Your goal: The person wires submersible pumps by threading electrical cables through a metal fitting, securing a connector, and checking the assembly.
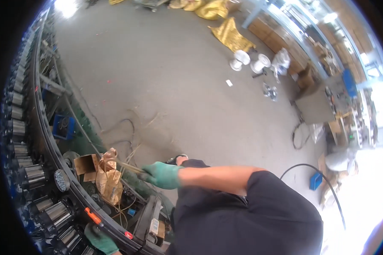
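Observation:
My right hand (pixel 162 175), in a green glove, is closed around one end of a bundle of thin tan strands (pixel 131 167). The strands reach left toward crumpled brown paper (pixel 110 187) and an open cardboard box (pixel 86 165) beside the bench. My left hand (pixel 100 239), gloved in green too, is at the bench edge next to the metal cylinders with black ends (pixel 57 214). Its fingers are partly hidden, so what they grip is unclear. Just above it an orange-handled tool (pixel 92 216) lies on the black rim.
Rows of cylinders line the curved bench (pixel 41 106) on the left. A round dish of small parts (pixel 61 180) sits on its rim. Below is a blue bin (pixel 64 126). White spools (pixel 239 60) and a yellow sack (pixel 232 36) lie on the floor; a grey cabinet (pixel 315 106) stands right.

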Available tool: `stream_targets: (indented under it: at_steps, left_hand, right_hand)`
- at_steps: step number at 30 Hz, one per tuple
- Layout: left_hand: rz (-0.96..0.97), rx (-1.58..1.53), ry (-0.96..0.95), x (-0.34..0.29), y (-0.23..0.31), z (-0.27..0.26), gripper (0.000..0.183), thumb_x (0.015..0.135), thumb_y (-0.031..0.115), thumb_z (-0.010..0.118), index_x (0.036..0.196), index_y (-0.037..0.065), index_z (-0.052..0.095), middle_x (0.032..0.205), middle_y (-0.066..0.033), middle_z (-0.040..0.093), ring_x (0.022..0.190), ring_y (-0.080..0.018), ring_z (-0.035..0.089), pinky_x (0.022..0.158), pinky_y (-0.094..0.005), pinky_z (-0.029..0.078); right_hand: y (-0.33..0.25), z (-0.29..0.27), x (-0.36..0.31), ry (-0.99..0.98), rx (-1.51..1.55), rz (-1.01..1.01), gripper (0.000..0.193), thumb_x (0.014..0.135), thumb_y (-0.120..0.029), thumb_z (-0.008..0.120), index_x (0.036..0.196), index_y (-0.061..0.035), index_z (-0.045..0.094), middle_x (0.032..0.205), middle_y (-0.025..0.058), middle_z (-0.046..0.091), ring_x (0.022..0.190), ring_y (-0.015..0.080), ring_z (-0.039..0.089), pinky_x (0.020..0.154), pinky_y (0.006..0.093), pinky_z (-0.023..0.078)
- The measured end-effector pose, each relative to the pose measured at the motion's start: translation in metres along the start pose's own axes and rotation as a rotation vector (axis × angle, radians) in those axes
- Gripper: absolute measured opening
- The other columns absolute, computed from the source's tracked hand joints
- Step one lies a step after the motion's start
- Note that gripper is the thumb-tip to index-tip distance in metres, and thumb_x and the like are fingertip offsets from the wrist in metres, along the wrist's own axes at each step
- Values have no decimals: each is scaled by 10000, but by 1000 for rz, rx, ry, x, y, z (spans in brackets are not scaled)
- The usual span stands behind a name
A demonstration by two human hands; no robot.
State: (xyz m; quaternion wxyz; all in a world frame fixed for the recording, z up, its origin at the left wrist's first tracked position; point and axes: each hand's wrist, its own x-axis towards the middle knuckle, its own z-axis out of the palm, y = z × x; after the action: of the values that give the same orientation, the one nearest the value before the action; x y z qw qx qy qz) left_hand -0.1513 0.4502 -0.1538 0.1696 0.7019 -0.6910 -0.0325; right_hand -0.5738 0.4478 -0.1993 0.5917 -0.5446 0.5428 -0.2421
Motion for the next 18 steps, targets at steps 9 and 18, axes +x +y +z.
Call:
stream_targets:
  at_steps: [9, 18]
  left_hand:
    - [1246, -190, -809, -60, 296, 34, 804, 710, 346, 843, 1376, 54, 500, 1245, -190, 612, 1055, -413, 627, 917, -506, 510]
    - [1298, -15, -1106, -117, 377, 51, 945, 699, 339, 885, 1476, 69, 420, 1172, -197, 662, 1002, -413, 662, 850, -474, 541]
  right_hand:
    - [78, 62, -105, -34, -596, -497, 317, 811, -235, 684, 1065, -44, 697, 1097, 179, 675, 998, 355, 640, 868, 416, 515]
    - [82, 12, -240, 22, 289, 116, 331, 935, -280, 588, 1076, 3, 688, 919, 180, 712, 814, 305, 670, 817, 432, 526]
